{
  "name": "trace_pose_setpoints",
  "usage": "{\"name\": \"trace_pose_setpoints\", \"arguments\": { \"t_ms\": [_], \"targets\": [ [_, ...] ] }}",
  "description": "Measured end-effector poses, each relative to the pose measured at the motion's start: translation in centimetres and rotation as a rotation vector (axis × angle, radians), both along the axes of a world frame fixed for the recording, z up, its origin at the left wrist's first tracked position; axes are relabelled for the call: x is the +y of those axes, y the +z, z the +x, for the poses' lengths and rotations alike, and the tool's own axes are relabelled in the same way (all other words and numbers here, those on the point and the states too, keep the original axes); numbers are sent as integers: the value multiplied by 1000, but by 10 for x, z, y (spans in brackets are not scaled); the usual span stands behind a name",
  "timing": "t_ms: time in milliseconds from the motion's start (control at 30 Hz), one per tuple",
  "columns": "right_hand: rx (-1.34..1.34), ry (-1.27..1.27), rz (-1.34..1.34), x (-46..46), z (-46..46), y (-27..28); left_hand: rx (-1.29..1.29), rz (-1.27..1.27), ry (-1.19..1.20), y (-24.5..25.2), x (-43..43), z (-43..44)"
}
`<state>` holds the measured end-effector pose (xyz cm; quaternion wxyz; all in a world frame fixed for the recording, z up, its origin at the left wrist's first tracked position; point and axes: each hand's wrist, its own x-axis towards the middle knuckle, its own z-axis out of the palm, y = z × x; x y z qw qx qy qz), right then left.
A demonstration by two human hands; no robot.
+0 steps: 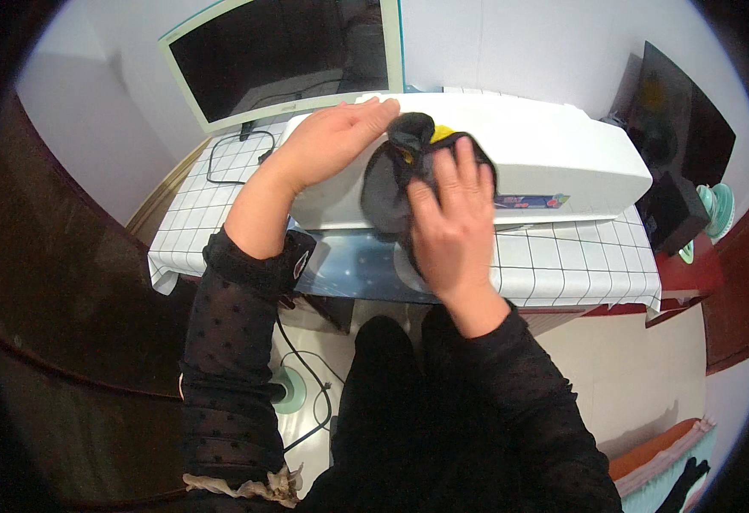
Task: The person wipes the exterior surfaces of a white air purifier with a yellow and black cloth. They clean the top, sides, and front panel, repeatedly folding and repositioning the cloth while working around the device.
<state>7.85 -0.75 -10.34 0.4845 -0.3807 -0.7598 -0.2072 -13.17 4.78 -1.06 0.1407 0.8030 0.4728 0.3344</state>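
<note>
A long white plastic box-shaped appliance (560, 147) lies across the table, with a coloured sticker (531, 201) on its near side. My left hand (339, 138) rests on its left part, fingers against the top edge. Under my right hand (454, 215) is a dark grey and black cloth (387, 186) with a yellow patch, pressed against the appliance's near side. The fingers of my right hand are spread over the cloth and slightly blurred. Whether they grip it cannot be told.
A checked tablecloth (573, 263) and a blue mat (355, 266) cover the table. Behind the appliance stands a white-framed monitor (284, 58), a black cable (209, 160) at its left. To the right are a dark screen (682, 122), a black box (675, 215) and a green object (720, 208).
</note>
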Motion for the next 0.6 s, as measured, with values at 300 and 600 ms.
{"name": "trace_pose_setpoints", "arguments": {
  "t_ms": [300,600],
  "targets": [
    [86,-325,-43,16,85,27,-104,-142,48,10,-14,4],
    [-47,56,13,-6,-18,21,-329,-140,-108,1,-6,-6]
  ]
}}
